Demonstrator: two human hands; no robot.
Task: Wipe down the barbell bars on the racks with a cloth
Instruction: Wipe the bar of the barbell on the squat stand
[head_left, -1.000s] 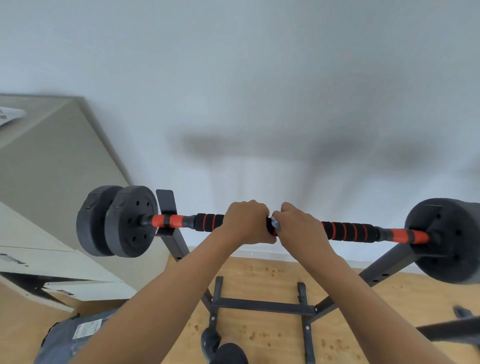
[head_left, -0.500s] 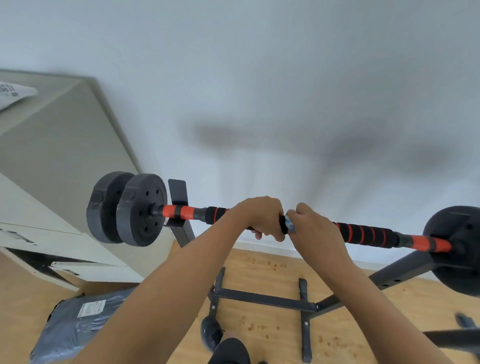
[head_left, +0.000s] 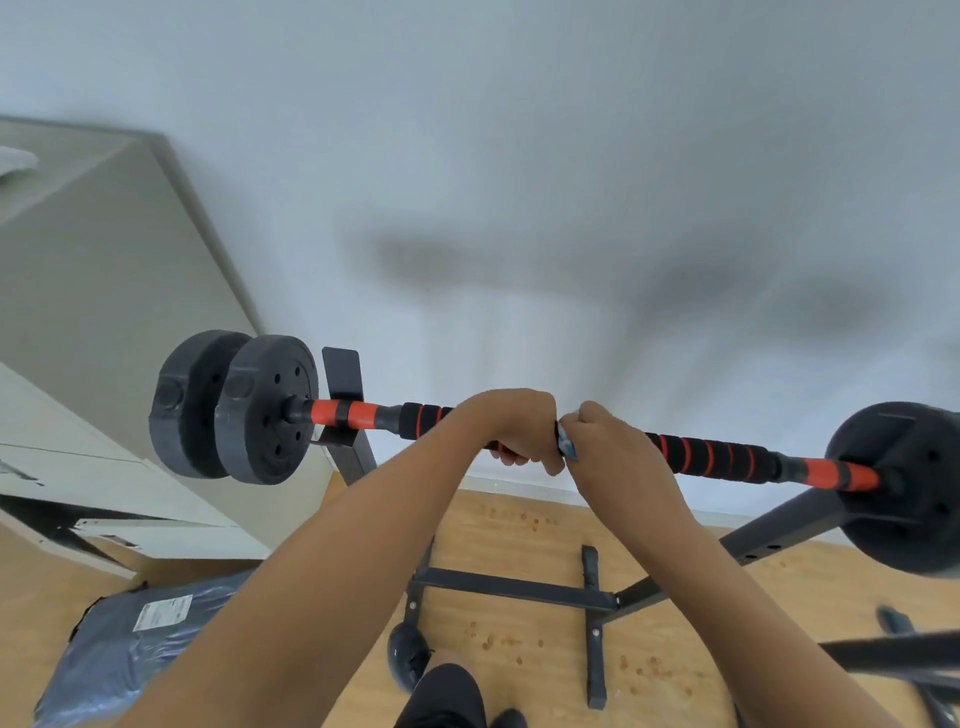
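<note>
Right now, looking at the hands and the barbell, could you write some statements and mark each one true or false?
1. The left hand and the right hand both grip the barbell bar. True.
2. The cloth lies on the floor. False: the cloth shows at the right hand, on the bar.
3. Two weight plates sit on the bar's left end. True.
4. The bar rests on the floor. False: the rack holds it up.
</note>
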